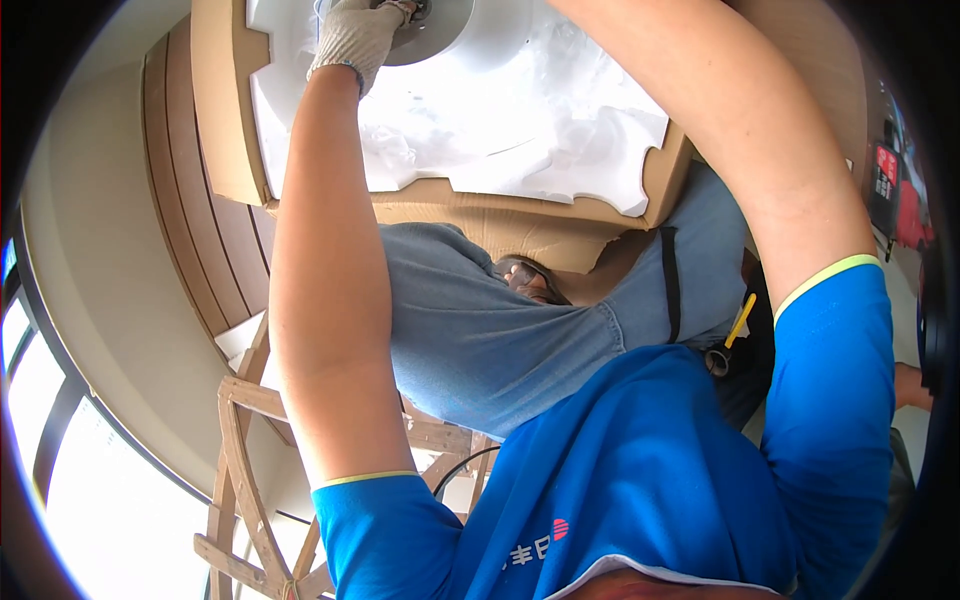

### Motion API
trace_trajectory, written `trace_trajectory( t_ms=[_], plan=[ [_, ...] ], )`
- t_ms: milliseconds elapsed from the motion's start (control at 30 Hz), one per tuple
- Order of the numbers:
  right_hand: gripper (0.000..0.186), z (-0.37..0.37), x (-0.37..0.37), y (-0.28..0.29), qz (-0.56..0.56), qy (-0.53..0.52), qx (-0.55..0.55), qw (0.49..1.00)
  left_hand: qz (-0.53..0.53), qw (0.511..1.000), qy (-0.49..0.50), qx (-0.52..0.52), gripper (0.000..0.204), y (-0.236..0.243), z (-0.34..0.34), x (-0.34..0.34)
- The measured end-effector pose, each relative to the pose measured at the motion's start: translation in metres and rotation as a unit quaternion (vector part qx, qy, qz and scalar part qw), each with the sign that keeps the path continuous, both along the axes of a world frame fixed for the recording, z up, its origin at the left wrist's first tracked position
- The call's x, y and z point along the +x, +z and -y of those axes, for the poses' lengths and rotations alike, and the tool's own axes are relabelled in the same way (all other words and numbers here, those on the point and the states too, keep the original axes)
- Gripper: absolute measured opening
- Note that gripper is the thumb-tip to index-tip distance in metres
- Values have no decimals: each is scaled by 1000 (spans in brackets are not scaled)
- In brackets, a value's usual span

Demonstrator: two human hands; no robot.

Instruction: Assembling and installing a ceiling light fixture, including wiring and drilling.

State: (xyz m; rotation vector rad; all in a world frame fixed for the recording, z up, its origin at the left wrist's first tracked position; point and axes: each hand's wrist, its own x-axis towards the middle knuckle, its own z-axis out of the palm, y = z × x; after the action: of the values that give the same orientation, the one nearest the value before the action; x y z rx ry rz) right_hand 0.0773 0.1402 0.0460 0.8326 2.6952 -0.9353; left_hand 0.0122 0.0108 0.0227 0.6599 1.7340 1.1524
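Note:
My left hand [355, 42], in a knitted work glove, is at the top of the view, its fingers curled at a dark metal part on a grey round object [435, 30]; exactly what they grip is partly hidden. The object lies in white foam packing [500, 130] inside an open cardboard box [227, 140], with crumpled translucent wrapping about it. My right forearm reaches over the box and out past the top edge, so my right hand is not visible.
My bent, jeans-clad legs are below the box, near a yellow-handled tool [740, 318]. A wooden trestle [235, 440] stands at lower left by curved wooden planks [180, 170] and bright windows. Red-and-black tools [895, 200] sit at the right rim, above some bare skin.

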Motion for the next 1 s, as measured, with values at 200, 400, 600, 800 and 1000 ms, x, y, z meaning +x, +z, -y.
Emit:
trace_trajectory(
  t_ms=[200,400,600,800,1000],
  plan=[
    [23,-7,-13,-7,-8,4,7,1000,14,999,-29,34,24,-8,-2,-7],
    [27,0,-17,-11,19,23,54,998,23,1000,4,20,22,0,10,-4],
    [27,0,-9,-7,-16,-3,79,997,-25,999,17,-45,19,1,-2,-1],
    [28,4,-7,-3,-62,-30,109,992,16,1000,15,-7,24,4,3,2],
    [27,-8,-12,-3,43,10,-4,999,0,1000,-12,6,25,-2,2,-3]
  ],
)
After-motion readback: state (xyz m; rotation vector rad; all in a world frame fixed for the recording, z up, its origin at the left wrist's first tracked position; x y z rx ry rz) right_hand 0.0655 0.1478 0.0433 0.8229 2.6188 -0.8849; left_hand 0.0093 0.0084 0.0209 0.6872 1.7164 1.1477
